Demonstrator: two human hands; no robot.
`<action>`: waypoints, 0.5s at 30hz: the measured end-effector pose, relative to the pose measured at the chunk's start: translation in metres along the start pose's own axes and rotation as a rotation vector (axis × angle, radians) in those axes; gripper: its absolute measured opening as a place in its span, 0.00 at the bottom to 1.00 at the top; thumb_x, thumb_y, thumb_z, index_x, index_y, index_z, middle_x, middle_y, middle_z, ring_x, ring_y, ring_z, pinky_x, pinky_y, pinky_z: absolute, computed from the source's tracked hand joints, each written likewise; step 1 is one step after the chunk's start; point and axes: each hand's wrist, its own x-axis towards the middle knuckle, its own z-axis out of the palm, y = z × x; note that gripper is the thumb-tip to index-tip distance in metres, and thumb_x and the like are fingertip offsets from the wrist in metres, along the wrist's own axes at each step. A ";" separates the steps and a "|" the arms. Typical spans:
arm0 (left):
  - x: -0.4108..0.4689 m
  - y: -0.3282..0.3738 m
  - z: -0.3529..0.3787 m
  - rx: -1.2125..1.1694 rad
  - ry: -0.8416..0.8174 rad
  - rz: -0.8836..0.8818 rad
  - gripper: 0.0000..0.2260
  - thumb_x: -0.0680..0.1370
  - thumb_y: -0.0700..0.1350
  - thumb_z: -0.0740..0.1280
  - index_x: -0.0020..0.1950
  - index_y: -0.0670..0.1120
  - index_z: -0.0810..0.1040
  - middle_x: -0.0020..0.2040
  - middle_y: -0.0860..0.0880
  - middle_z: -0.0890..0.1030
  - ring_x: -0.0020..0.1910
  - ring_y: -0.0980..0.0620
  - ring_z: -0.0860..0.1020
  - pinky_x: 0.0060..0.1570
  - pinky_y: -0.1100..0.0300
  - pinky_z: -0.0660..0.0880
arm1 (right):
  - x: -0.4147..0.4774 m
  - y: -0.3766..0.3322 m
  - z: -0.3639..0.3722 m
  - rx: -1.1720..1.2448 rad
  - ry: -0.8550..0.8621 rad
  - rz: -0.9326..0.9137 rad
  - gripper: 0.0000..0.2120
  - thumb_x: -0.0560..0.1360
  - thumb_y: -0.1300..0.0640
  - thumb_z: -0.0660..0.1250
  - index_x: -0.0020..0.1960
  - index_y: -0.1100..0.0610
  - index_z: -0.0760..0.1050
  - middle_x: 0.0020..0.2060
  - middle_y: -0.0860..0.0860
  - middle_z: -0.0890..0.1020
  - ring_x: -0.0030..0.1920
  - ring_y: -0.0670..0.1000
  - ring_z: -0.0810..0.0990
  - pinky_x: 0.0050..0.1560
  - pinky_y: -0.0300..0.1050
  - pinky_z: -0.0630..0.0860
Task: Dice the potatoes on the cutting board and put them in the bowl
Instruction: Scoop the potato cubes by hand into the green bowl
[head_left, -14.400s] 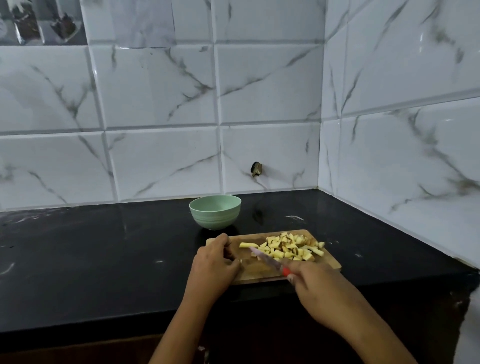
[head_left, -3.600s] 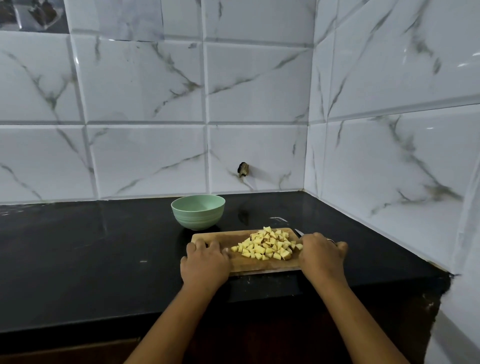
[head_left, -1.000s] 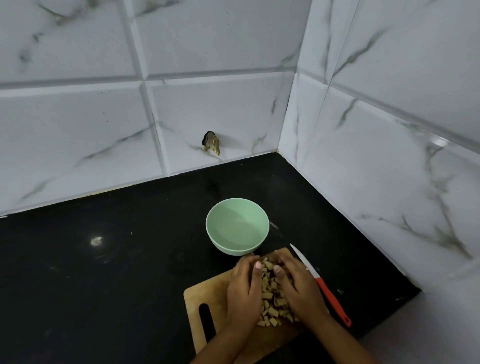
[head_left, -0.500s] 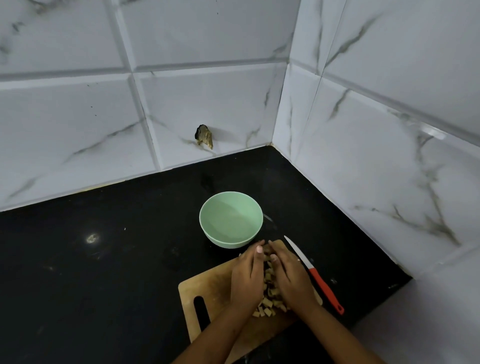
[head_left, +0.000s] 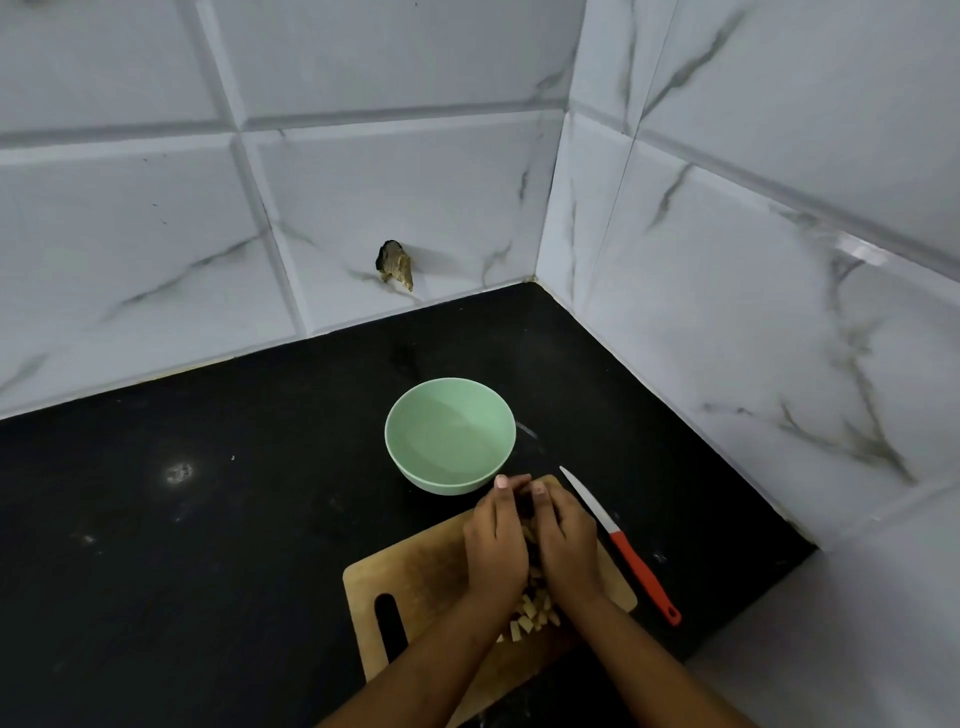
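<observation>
A wooden cutting board (head_left: 415, 577) with a handle slot lies on the black counter. Diced potato pieces (head_left: 531, 616) are heaped on it. My left hand (head_left: 494, 540) and my right hand (head_left: 563, 543) press together around the heap from both sides, fingertips meeting at the board's far edge, cupping the pieces. Most of the heap is hidden between my palms. An empty pale green bowl (head_left: 450, 435) stands just beyond my fingertips, touching the board's far end or nearly so.
A knife (head_left: 621, 543) with a white blade and red handle lies on the counter right of the board, tip pointing away. Tiled walls meet in a corner behind and on the right. A small hole with debris (head_left: 395, 264) marks the back wall.
My two hands have closed tighter around the diced potato and slid it toward the board's far edge near the bowl. The knife stays where it lay.
</observation>
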 end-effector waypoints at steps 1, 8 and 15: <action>0.002 0.002 0.002 -0.024 0.021 -0.013 0.19 0.83 0.49 0.51 0.55 0.46 0.81 0.50 0.55 0.82 0.48 0.68 0.77 0.44 0.80 0.69 | 0.002 -0.001 0.001 0.027 0.002 0.035 0.14 0.82 0.53 0.57 0.45 0.52 0.79 0.39 0.50 0.82 0.42 0.47 0.81 0.46 0.52 0.79; 0.009 0.018 0.015 -0.278 0.139 -0.211 0.24 0.83 0.53 0.50 0.48 0.43 0.83 0.46 0.50 0.83 0.48 0.55 0.81 0.52 0.60 0.76 | 0.007 -0.020 0.002 0.315 0.025 0.225 0.19 0.82 0.53 0.56 0.43 0.58 0.81 0.38 0.49 0.84 0.41 0.43 0.82 0.41 0.35 0.77; 0.001 0.026 0.029 -0.407 0.188 -0.280 0.24 0.83 0.53 0.51 0.44 0.45 0.84 0.49 0.45 0.83 0.51 0.50 0.81 0.54 0.55 0.77 | 0.011 -0.024 0.000 0.638 0.109 0.425 0.22 0.82 0.51 0.55 0.43 0.65 0.80 0.42 0.61 0.84 0.45 0.57 0.84 0.45 0.50 0.80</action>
